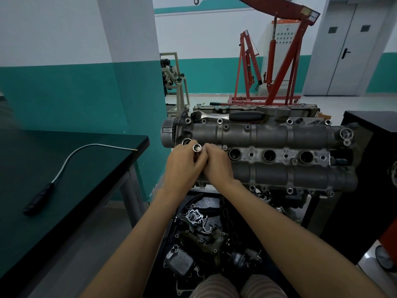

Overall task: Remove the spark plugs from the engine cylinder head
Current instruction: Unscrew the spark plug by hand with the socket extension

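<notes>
Both hands meet over the left end of the cylinder head [257, 134], at the spark plug well nearest the timing gear. The left hand [184, 166] has its fingers curled round a long silver plug socket [196, 148], whose open square-drive end faces up toward the camera. The right hand [217, 164] presses in beside it, fingers bent at the socket's shaft; whether it grips the socket or just steadies it, can't tell (knuckles hide the contact).

The socket's long axis runs roughly straight down into the well under the hands, so any plug there sits directly below, out of sight. Three more wells [269, 155] lie in a row to the right along the head's centre line, looking dark; no plug tops are visible from this angle.

The ratchet [227, 115] lies along the head's far edge, handle pointing right, just beyond the hands; the right hand is prob. the nearer one to reach it. A flexible pickup tool [64, 164] lies on the dark bench [86, 190] at left, well apart from the engine.
</notes>
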